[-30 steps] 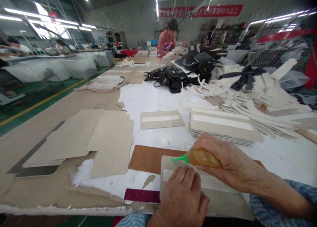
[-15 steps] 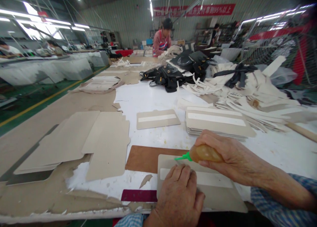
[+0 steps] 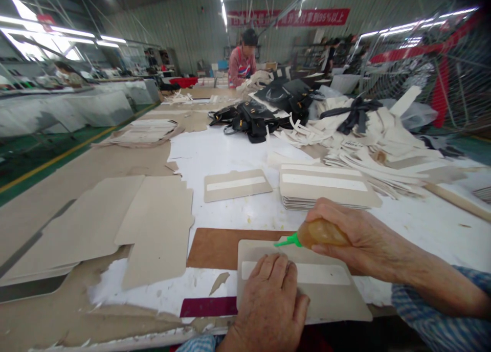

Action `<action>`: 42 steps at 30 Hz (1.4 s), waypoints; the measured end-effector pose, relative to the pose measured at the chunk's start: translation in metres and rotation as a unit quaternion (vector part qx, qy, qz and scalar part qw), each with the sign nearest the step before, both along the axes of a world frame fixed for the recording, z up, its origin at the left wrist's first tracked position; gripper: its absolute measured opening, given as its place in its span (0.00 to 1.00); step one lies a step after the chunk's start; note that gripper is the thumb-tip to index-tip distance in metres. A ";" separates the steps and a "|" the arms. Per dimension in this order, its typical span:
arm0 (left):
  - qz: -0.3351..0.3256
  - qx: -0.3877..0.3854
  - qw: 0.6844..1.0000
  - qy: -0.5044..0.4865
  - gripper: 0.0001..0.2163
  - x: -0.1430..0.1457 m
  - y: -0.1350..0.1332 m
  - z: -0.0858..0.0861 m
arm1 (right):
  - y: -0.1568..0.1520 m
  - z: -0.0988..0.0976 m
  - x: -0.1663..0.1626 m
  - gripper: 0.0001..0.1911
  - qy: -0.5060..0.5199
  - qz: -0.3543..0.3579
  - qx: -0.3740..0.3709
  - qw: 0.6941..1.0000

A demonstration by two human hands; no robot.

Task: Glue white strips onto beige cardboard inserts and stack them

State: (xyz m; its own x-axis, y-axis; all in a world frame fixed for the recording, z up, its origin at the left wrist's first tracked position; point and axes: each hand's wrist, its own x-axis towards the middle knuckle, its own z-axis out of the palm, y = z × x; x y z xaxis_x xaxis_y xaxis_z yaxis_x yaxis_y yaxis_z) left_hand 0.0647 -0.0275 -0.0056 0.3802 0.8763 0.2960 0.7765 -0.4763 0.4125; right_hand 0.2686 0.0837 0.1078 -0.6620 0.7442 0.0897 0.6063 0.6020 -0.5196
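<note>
Two hands at work on the near edge of the long white-topped worktable (image 3: 230, 152). Right hand (image 3: 356, 239) clenched round a small amber squeeze bottle with a green nozzle (image 3: 312, 234), tip aimed left and hovering just above the far edge of a flat beige card panel bearing a white strip across its middle (image 3: 330, 295). Left hand (image 3: 268, 306) lay flat, palm down, fingers unclenched, pressing the left part of that panel and gripping nothing. Panel sat partly over a brown board sheet (image 3: 218, 247), with a dark red strip (image 3: 207, 307) just beside its near-left corner.

Judged light, thin and fairly stiff, that panel: likely to slide on the smooth tabletop unless pinned, best held flat with a palm away from the strip, or lifted by its bare edges. Bottle judged soft-walled and light, possibly slick where glue had leaked; best held round the belly, squeezed gently.

Farther off, a single matching panel (image 3: 236, 184) and a neat stack of the same panels (image 3: 326, 188) to its right. Plain beige card sheets (image 3: 126, 224) lay at left. Black bags (image 3: 253, 119) and a heap of pale offcuts (image 3: 383, 142) farther away, with another person in a pink top (image 3: 241, 65) at the far end.
</note>
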 end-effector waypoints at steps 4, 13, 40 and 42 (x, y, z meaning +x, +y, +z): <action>-0.003 -0.003 1.000 -0.005 0.19 -0.001 0.000 0.001 | 0.000 -0.001 -0.007 0.12 0.002 0.009 0.004 1.000; 0.003 -0.015 1.000 0.004 0.20 0.000 0.001 0.001 | 0.006 -0.003 -0.036 0.13 0.009 0.041 0.014 0.999; -0.003 -0.021 0.999 0.036 0.21 -0.002 0.001 0.002 | 0.003 0.002 0.010 0.14 -0.019 -0.019 -0.009 1.000; -0.001 -0.021 0.999 0.041 0.21 -0.002 0.001 0.002 | 0.003 0.004 0.009 0.14 -0.024 -0.024 -0.010 0.999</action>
State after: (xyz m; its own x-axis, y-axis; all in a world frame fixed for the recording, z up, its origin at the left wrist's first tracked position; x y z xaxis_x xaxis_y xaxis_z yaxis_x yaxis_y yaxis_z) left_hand 0.0627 -0.0261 -0.0032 0.4045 0.8860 0.2267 0.8074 -0.4624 0.3665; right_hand 0.2781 0.0870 0.1123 -0.6283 0.7768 0.0440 0.6593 0.5615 -0.5001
